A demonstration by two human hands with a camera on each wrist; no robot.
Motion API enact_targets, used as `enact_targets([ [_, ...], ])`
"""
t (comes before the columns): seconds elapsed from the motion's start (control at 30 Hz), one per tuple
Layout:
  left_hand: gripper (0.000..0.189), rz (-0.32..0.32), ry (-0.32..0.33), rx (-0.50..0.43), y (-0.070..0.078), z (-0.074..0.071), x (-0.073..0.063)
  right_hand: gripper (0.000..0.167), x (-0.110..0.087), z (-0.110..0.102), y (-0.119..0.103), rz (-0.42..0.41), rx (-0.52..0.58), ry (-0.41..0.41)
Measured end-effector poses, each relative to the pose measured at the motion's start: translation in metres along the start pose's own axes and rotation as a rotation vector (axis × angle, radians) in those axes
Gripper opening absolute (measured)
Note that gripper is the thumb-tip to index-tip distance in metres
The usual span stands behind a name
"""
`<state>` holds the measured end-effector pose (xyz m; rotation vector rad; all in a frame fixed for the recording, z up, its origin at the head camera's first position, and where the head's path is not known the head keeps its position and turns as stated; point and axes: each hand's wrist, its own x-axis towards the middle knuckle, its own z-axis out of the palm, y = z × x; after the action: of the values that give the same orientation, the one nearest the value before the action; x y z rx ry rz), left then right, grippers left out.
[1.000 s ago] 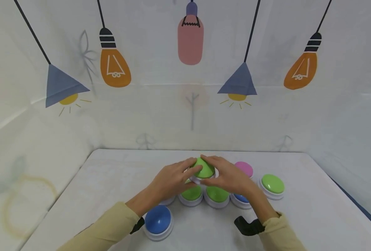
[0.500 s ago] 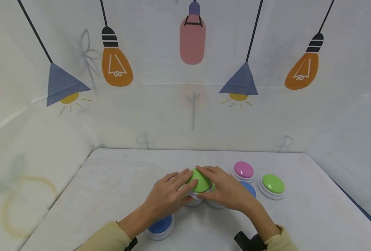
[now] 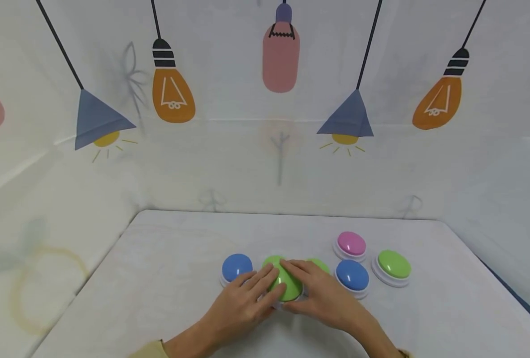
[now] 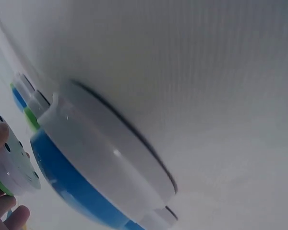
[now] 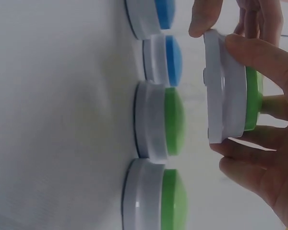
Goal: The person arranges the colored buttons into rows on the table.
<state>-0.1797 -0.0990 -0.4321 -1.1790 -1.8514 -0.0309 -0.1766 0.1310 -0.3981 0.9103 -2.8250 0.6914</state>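
Both hands hold one push button (image 3: 288, 287) with a domed green top and a white round base. My left hand (image 3: 240, 306) grips its left side and my right hand (image 3: 325, 298) its right side, fingers over the top and thumbs low on the base. In the right wrist view the held button (image 5: 225, 91) is tilted on edge and clear of the table, small feet showing underneath. Behind it stand a green button (image 3: 271, 260) and another green button (image 3: 321, 264), partly covered by the hands. A blue button (image 3: 237, 267) stands just beyond the left fingers.
Right of the hands are a blue button (image 3: 352, 275), a pink button (image 3: 352, 243) and a green button (image 3: 394, 264) on the white table (image 3: 179, 243). Close to the left wrist camera stands another blue button (image 4: 77, 182), hidden by the left arm in the head view.
Both hands have brought the green button down and nearer the body. The blue buttons at left and right, earlier covered by the hands, now show. The head view has shifted slightly.
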Motion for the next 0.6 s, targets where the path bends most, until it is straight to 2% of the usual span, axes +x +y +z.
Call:
enact_targets([
  [0.17, 0.028, 0.009, -0.018, 0.004, 0.010, -0.001, -0.006, 0.075, -0.006, 0.009, 0.000, -0.024, -0.015, -0.005],
  [0.37, 0.028, 0.003, -0.012, 0.014, 0.018, -0.001, -0.013, 0.075, -0.011, 0.017, 0.000, -0.076, -0.057, 0.003],
  [0.5, 0.030, 0.009, -0.002, 0.040, 0.021, 0.000, -0.015, 0.075, -0.012, 0.021, 0.000, -0.085, -0.048, -0.003],
  [0.6, 0.030, 0.025, -0.018, 0.056, 0.022, -0.001, -0.016, 0.076, -0.013, 0.024, 0.001, -0.088, -0.040, -0.014],
])
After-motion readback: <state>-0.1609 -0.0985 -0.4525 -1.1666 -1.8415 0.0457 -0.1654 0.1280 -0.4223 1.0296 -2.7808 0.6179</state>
